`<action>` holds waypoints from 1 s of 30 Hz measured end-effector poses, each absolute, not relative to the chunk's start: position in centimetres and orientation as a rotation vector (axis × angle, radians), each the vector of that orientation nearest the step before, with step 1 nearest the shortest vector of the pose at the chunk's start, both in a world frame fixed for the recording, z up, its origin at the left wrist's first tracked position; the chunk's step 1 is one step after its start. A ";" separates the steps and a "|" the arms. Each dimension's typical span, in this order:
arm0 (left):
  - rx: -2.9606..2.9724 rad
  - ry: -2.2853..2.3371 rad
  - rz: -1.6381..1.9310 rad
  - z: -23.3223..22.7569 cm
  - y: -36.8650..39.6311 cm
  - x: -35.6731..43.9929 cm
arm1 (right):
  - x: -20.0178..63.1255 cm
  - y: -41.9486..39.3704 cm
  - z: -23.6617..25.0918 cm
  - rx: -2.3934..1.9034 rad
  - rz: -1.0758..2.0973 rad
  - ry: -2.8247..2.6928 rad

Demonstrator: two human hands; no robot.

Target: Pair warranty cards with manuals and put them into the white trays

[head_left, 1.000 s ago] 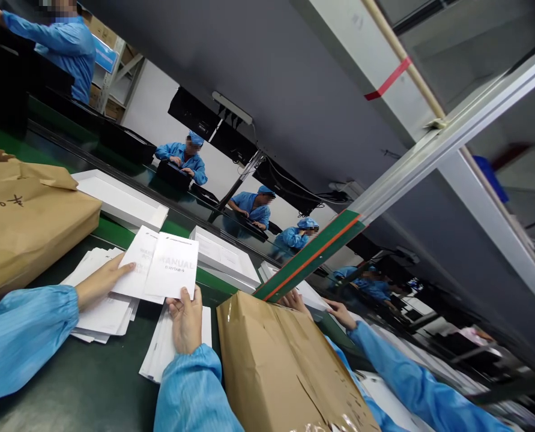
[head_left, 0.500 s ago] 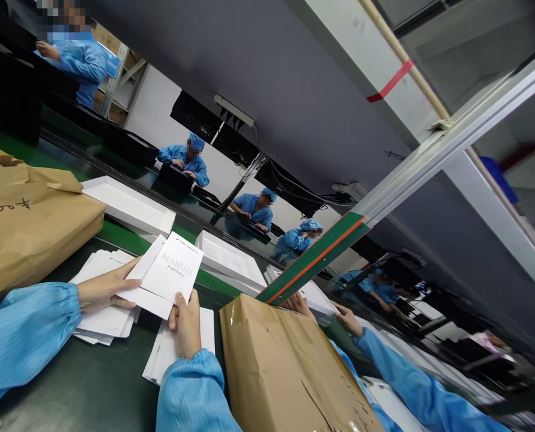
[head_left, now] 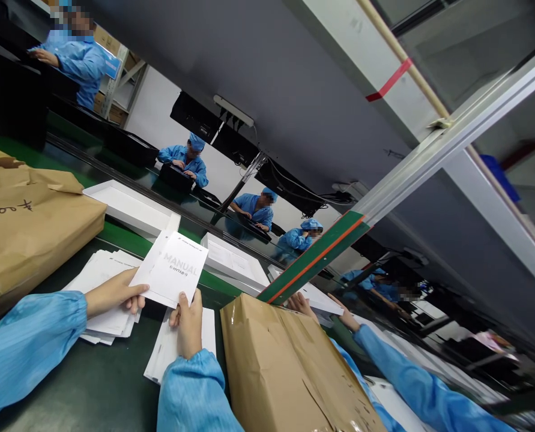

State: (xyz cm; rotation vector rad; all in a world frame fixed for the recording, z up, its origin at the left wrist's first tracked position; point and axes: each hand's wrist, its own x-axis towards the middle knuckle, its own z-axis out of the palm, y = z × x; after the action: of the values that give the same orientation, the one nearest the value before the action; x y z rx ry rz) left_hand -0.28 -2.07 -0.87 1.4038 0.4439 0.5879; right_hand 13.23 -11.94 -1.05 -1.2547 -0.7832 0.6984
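Note:
Between my two hands is a white manual (head_left: 177, 273) with grey "MANUAL" print on its cover. Another white sheet or booklet (head_left: 152, 258) lies behind it, its left edge sticking out. My left hand (head_left: 116, 295) pinches the lower left corner, thumb on top. With thumb in front and fingers curled, my right hand (head_left: 188, 324) grips the bottom edge. A pile of white booklets (head_left: 98, 270) lies below my left hand. A second white stack (head_left: 208, 330) sits beneath my right hand, partly covered by it.
Brown paper-wrapped packages stand left (head_left: 37, 222) and right (head_left: 280, 366). Open white boxes (head_left: 129, 210) line the green belt beyond. A green-and-orange post (head_left: 316, 258) slants up at right. A co-worker's hands hold a white box (head_left: 321, 298) there; other people work across the line.
The manual and the piece behind it have come closer into line. Both have shifted slightly right, my left hand along with them. The white boxes on the belt have slid a little right.

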 end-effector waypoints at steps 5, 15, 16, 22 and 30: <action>1.482 0.434 0.607 -1.1 -1.9 0.1 | 13.9 -11.7 -1.1 -1.231 0.783 -0.798; 1.407 0.534 0.698 -0.5 -2.2 0.2 | 14.2 -11.6 -1.6 -1.280 0.749 -0.867; 1.384 0.545 0.714 -0.6 -2.2 0.3 | 14.2 -11.6 -1.7 -1.292 0.722 -0.867; 1.274 0.554 0.721 -1.4 -1.9 0.5 | 14.2 -11.7 -2.0 -1.259 0.692 -0.876; 1.273 0.550 0.680 -0.7 -2.0 0.3 | 14.0 -11.8 -1.7 -1.289 0.695 -0.890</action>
State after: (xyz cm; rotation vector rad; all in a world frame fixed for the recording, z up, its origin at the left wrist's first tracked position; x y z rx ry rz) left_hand 0.35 -2.04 -0.74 1.2726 0.5504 0.6798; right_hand 13.99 -11.79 -1.73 -1.2886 -0.8902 0.6955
